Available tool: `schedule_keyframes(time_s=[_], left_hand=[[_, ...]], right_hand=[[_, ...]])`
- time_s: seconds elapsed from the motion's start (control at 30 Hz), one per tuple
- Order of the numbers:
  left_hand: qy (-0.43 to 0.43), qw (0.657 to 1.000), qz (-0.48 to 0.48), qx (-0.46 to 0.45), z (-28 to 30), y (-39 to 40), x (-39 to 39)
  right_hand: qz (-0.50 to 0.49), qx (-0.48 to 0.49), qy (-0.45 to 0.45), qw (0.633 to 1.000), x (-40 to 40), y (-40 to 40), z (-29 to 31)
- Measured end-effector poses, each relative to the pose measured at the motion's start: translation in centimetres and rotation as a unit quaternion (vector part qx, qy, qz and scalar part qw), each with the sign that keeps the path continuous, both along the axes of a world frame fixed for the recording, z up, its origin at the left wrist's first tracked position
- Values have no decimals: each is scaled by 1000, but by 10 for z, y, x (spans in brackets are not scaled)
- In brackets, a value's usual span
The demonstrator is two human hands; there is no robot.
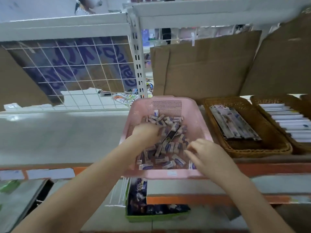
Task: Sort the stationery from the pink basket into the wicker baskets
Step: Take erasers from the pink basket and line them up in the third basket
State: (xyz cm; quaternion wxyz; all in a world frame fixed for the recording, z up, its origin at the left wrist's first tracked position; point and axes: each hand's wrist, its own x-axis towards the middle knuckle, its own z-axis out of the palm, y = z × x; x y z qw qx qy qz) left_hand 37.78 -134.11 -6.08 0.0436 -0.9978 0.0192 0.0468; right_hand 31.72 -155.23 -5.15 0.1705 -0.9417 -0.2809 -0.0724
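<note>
A pink plastic basket (pixel 165 102) stands on the shelf, filled with several small wrapped erasers (pixel 165 147) and one long dark flat packet (pixel 170 136). My left hand (pixel 145 131) reaches in from the left, its fingertips buried among the erasers near that packet. My right hand (pixel 204 153) hovers over the basket's right front corner, fingers spread and touching the pile. To the right sits a wicker basket (pixel 267 143) holding long flat packets (pixel 234 122). A second wicker basket (pixel 303 147) at the far right holds white boxes.
Cardboard sheets (pixel 202 68) lean behind the baskets. A white wire grid (pixel 75 68) and an upright shelf post (pixel 138 64) stand at the left rear. Below the orange shelf edge (pixel 185 198), a green box (pixel 156 216) holds dark packets.
</note>
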Motion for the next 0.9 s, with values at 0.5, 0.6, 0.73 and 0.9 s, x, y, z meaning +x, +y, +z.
schedule_keyframes(time_s=[0.5,0.6,0.73,0.9], left_hand=[[220,973,28,-55,-26,1,0],[227,972,38,-50,-28,0,-4],[207,975,43,-74,-32,-5,-9],[201,977,53,-54,-29,-10,-8]], right_hand=[[-24,121,-173,977,-29,-5,-30],[-25,135,-187,973,-27,-4,-33],[-20,150,-193,969,-26,-3,-38],[-19,151,-201,968,-24,-3,-41]])
